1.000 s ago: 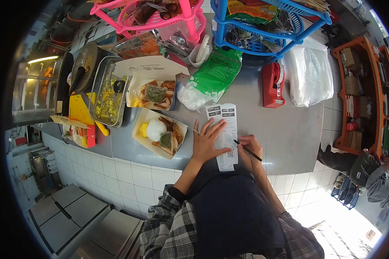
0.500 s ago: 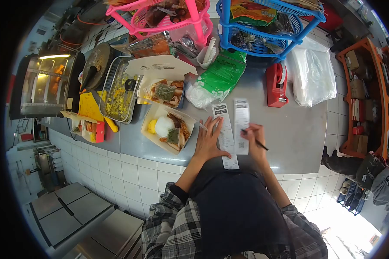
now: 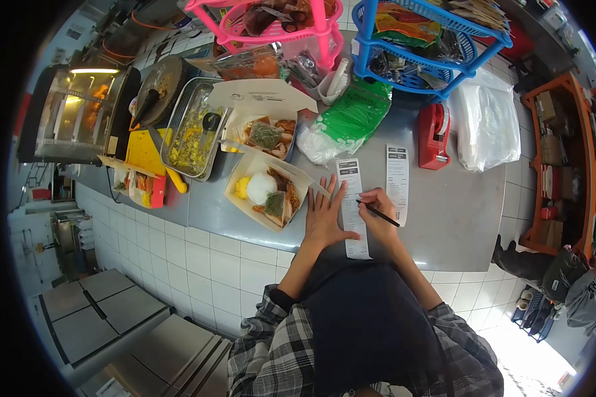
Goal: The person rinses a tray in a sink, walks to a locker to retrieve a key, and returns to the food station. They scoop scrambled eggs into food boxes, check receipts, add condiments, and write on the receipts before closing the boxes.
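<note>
My left hand (image 3: pixel 326 221) lies spread on the metal counter, with its thumb and fingertips over the left edge of a long printed receipt (image 3: pixel 352 198). A black pen (image 3: pixel 381 214) is pinched in my right hand (image 3: pixel 380 215), its tip on the middle of that receipt. To the right lies a second receipt (image 3: pixel 397 175), partly behind my right hand. Left of my hands an open box holds rice (image 3: pixel 263 188), egg, meat and a green packet. Behind it stands another open food box (image 3: pixel 267 135).
Behind the receipts are a green plastic pack (image 3: pixel 356 109), a red tape dispenser (image 3: pixel 434 135) and clear bags (image 3: pixel 487 122). Pink (image 3: pixel 321 26) and blue (image 3: pixel 414 73) racks stand at the back. A metal tray (image 3: pixel 193 132) and a yellow board (image 3: pixel 141 151) are at the left.
My right hand has moved the pen left, from the right receipt onto the left one. The right receipt now lies farther right, apart from the left one. The whole view has shifted slightly.
</note>
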Motion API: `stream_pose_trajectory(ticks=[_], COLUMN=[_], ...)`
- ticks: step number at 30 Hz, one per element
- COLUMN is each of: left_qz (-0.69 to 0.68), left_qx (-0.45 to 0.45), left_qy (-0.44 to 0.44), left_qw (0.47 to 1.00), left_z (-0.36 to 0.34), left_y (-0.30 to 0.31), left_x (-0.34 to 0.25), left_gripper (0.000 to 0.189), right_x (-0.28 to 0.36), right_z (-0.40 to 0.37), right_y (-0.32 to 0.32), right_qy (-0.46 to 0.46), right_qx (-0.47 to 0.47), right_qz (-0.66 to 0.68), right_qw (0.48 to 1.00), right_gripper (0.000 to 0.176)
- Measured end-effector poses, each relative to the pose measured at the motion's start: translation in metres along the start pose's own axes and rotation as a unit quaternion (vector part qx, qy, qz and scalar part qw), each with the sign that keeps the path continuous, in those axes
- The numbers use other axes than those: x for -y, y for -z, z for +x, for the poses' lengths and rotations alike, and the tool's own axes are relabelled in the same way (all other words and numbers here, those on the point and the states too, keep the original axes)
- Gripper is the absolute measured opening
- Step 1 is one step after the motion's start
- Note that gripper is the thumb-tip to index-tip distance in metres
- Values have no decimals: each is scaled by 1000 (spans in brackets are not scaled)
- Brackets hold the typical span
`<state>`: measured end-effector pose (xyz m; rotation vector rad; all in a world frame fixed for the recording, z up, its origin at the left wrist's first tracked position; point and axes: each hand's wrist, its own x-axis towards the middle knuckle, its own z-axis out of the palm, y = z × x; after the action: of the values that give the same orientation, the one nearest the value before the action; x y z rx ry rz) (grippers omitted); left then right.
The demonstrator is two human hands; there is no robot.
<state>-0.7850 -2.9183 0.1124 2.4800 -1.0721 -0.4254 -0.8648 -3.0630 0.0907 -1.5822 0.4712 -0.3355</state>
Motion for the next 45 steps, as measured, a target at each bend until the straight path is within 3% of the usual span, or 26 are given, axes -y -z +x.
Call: stream_pose_trajectory(ticks=[7, 15, 28, 30, 32, 37, 40, 42, 44, 45], left_qz=[-4, -14, -5, -15, -29, -22, -28, -26, -30, -14], left_qx=[-8, -7, -22, -10, 1, 36, -37, -45, -53, -51], left_qy=[2, 1, -4, 0, 21, 57, 34, 40, 35, 34], left_qw=[1000, 1000, 1000, 1000, 999, 997, 998, 998, 998, 998], left_z=[-1, -1, -2, -2, -2, 0, -2, -3, -1, -2], left_y=[2, 3, 2, 0, -6, -15, -18, -18, -19, -18], left_x=[0, 0, -1, 0, 0, -4, -5, -4, -6, -6], left_gripper=[135, 133, 135, 133, 133, 137, 138, 138, 138, 138], right_x=[1, 3, -6, -9, -11, -9, -6, -8, -4, -7], right_z=[-1, -7, -25, -28, -30, -39, -44, -47, -49, -48], right_y=[0, 2, 3, 8, 7, 8, 7, 6, 3, 6], right_qy=[23, -26, -31, -53, 3, 4, 8, 31, 7, 10], right_qx=[8, 1, -17, 2, -14, -9, 1, 23, -28, -9], right_qz=[-41, -43, 15, -30, -48, -52, -65, -97, -29, -76], right_qw=[999, 999, 999, 998, 999, 999, 998, 995, 999, 997], right_gripper=[17, 18, 21, 21, 21, 22, 24, 26, 31, 31])
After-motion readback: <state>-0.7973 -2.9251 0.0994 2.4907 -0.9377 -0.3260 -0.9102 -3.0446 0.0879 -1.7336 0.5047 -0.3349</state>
